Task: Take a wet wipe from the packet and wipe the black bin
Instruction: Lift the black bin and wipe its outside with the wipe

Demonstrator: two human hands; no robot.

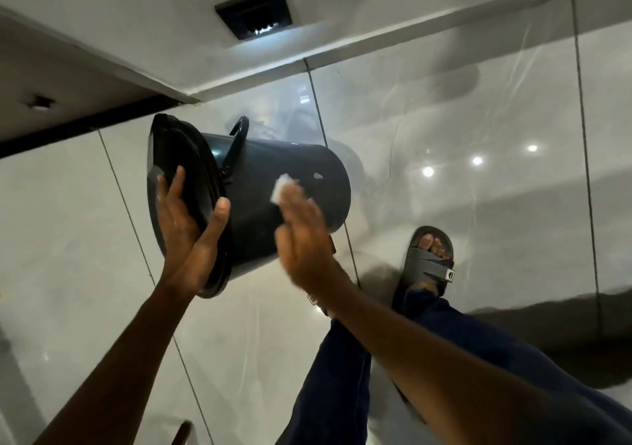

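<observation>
The black bin [260, 184] is held up off the floor on its side, lid end to the left, base to the right, its thin handle [236, 147] hanging across the top. My left hand [186, 229] grips the lid rim, fingers on the lid face and thumb on the wall. My right hand [302, 239] lies flat on the bin's side wall and presses a white wet wipe [282, 188] against it; the hand is motion-blurred. The wipe packet is not in view.
Glossy grey floor tiles [444, 136] spread below, reflecting ceiling lights. My right foot in a black sandal [427, 260] and a blue-jeaned leg [342, 376] stand under the bin. A white wall with a dark square vent [254, 12] runs behind; a dark-edged cabinet [68, 78] is at left.
</observation>
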